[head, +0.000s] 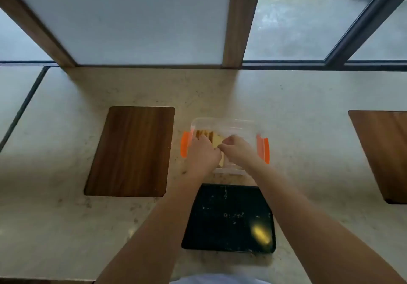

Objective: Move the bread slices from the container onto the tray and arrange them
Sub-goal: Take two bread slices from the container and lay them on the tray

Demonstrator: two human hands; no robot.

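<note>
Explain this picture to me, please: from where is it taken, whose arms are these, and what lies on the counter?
There is no machine; a person wears a camera on the head, so you look down along their own arms. Both hands, left hand and right hand, reach into a clear container with orange clips, where bread slices stand. The image is blurred, so whether either hand already grips a slice I cannot tell. Nearer the person lies a black tray, still without bread. A wooden board lies at the left on the pale counter.
</note>
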